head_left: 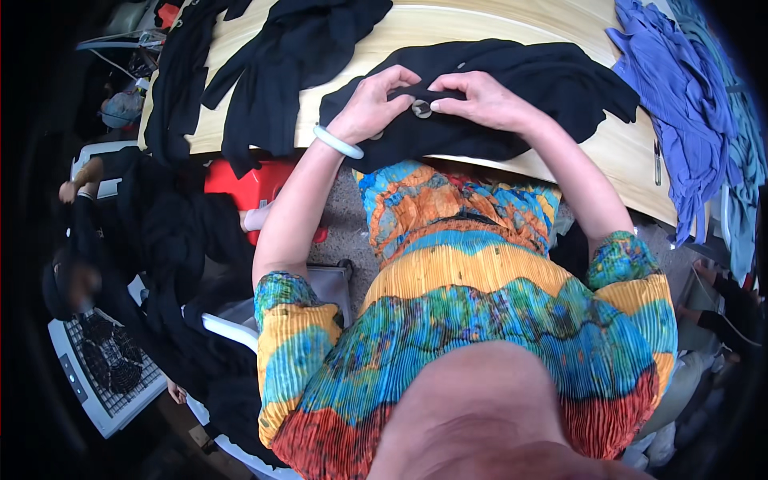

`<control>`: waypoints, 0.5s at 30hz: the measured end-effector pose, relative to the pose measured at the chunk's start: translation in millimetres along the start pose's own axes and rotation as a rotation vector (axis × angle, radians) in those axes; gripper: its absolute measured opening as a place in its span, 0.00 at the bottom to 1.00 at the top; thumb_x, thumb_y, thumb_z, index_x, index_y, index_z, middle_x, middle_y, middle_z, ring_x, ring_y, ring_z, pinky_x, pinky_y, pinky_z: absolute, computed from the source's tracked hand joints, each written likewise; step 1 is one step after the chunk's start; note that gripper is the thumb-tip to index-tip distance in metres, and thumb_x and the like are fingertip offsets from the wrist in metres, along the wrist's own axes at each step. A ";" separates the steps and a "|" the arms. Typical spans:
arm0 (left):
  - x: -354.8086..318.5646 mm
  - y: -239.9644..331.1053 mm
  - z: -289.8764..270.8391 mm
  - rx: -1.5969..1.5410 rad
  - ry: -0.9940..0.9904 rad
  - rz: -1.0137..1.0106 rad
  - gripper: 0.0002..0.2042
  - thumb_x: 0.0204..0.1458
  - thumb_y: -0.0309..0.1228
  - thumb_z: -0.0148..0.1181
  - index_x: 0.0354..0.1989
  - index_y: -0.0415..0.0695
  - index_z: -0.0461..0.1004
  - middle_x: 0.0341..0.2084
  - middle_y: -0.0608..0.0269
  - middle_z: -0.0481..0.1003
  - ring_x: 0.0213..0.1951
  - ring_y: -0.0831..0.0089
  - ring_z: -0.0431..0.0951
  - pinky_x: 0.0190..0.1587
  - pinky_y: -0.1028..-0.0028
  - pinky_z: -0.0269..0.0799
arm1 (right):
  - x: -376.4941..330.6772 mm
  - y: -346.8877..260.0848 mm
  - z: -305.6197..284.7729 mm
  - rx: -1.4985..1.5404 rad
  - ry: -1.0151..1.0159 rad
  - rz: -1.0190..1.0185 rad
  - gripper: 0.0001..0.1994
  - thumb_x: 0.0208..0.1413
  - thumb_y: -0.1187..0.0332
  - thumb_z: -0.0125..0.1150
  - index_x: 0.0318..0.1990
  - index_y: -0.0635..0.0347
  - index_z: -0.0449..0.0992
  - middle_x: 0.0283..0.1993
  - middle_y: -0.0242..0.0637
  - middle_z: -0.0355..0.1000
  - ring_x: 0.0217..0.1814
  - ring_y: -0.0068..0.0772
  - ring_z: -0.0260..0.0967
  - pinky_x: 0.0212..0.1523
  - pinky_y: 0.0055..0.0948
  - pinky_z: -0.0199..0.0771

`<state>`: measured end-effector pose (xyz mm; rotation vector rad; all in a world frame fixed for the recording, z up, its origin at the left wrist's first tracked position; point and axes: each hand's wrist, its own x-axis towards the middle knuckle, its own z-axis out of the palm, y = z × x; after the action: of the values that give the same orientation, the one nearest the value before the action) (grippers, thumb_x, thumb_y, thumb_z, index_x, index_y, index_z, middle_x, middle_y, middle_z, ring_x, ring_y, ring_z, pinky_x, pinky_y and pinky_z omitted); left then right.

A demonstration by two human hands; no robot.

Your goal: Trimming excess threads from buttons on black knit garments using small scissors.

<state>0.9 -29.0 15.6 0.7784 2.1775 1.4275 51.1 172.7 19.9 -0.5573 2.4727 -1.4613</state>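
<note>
A black garment (512, 72) with large round buttons lies bunched on the light wooden table at its near edge. My left hand (374, 104), with a pale bangle (338, 142) at the wrist, grips the cloth between thumb and fingers. Opposite it, my right hand (478, 99) pinches the same garment, its thumb beside a round greyish button (422, 109). That button sits between my two thumb tips. Another button (462, 65) shows farther back on the cloth. Fabric hides part of my fingertips.
More black garments (276, 68) lie at the table's left. Purple (680, 104) and teal (732, 120) clothes hang over its right side, near a small slim tool (658, 163). A red plastic stool (240, 190), a white fan (112, 356) and a person in black (156, 216) are at left.
</note>
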 end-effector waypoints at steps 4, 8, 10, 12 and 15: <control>-0.7 0.5 -2.6 0.192 -0.024 0.059 0.13 0.42 0.20 0.53 0.39 0.37 0.67 0.29 0.64 0.70 0.33 0.79 0.69 0.40 0.80 0.65 | -0.3 19.8 -51.7 -0.440 0.144 -0.035 0.12 0.48 0.71 0.52 0.40 0.64 0.70 0.39 0.42 0.70 0.42 0.37 0.68 0.44 0.27 0.67; 2.3 0.0 -2.8 0.239 -0.015 0.059 0.15 0.41 0.23 0.52 0.40 0.41 0.68 0.33 0.55 0.73 0.38 0.68 0.73 0.40 0.73 0.67 | -2.2 63.7 -84.5 -0.716 0.118 0.066 0.15 0.41 0.72 0.53 0.40 0.59 0.70 0.40 0.44 0.70 0.45 0.44 0.66 0.47 0.32 0.65; 4.9 -4.7 -6.3 0.252 0.021 0.087 0.15 0.40 0.23 0.52 0.40 0.41 0.68 0.33 0.56 0.73 0.36 0.68 0.73 0.39 0.73 0.67 | -3.2 69.8 -92.1 -0.644 0.084 0.119 0.15 0.37 0.71 0.58 0.38 0.59 0.70 0.37 0.43 0.70 0.43 0.42 0.66 0.45 0.32 0.66; 7.7 -5.0 -9.4 0.248 0.055 0.048 0.14 0.40 0.22 0.52 0.40 0.41 0.68 0.31 0.56 0.73 0.35 0.67 0.74 0.38 0.74 0.67 | -2.8 63.8 -106.1 -0.561 0.090 0.229 0.14 0.36 0.71 0.60 0.34 0.59 0.68 0.34 0.40 0.69 0.40 0.40 0.66 0.40 0.32 0.66; 4.1 -9.9 -11.4 0.194 0.109 0.087 0.14 0.41 0.22 0.53 0.40 0.41 0.68 0.31 0.55 0.73 0.36 0.66 0.74 0.38 0.74 0.67 | -15.1 48.3 -102.2 -0.731 0.392 -0.097 0.09 0.39 0.75 0.56 0.31 0.61 0.67 0.32 0.38 0.66 0.36 0.39 0.65 0.37 0.32 0.65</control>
<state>-11.5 -37.3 10.7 0.8911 2.4200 1.3426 16.8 281.3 27.0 -0.5454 3.3334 -0.6864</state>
